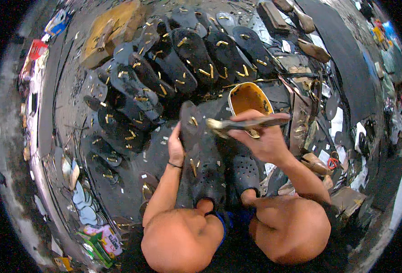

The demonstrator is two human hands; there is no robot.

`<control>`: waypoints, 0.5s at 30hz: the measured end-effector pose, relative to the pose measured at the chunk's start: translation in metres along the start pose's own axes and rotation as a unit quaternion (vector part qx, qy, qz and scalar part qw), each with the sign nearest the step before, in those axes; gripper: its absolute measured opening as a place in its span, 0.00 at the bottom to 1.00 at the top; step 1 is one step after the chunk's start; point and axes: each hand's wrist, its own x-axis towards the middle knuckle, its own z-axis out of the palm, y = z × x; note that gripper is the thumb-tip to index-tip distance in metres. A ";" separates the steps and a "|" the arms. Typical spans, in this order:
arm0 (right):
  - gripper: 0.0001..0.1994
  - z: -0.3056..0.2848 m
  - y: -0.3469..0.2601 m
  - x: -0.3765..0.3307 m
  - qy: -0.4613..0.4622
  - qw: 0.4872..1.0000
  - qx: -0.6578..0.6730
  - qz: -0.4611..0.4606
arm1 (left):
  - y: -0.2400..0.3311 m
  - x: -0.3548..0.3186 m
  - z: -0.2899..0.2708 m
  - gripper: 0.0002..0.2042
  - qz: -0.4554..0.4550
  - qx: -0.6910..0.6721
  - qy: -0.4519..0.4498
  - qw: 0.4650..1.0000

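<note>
My left hand (176, 148) is closed on the left edge of a dark sandal sole (191, 129), held lengthwise in front of me. Small gold-coloured strap ends stick out of the sole at its upper and lower parts. In my right hand (265, 141) is a brush (230, 124) with a dark flat handle. Its pale bristles point left and lie close to the sole's right side; whether they touch cannot be made out. Behind the right hand stands a pale-rimmed tub (230, 98) of amber-brown, glue-like stuff, partly hidden by that hand.
Rows of dark soles (189, 50) with gold strap ends curve across the far and left ground. A wooden block (114, 32) lies far left. Scraps, wooden shoe forms (313, 50) and orange-handled scissors (332, 163) are at right. My clogs (246, 172) are below the tub.
</note>
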 end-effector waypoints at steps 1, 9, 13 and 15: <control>0.12 0.016 -0.006 0.019 -0.004 0.997 -0.023 -0.073 | 0.013 0.000 -0.014 0.23 -0.019 -0.062 -0.050 0.997; 0.11 0.039 0.000 0.058 0.023 0.947 -0.189 -0.260 | 0.026 -0.025 0.042 0.23 0.017 0.074 0.034 0.997; 0.09 0.016 0.019 0.086 0.071 0.989 -0.111 -0.074 | 0.026 -0.036 0.049 0.28 -0.019 -0.068 -0.001 0.998; 0.09 0.029 0.019 0.059 0.059 0.986 -0.115 -0.106 | 0.037 -0.036 0.041 0.30 -0.028 -0.107 -0.082 0.990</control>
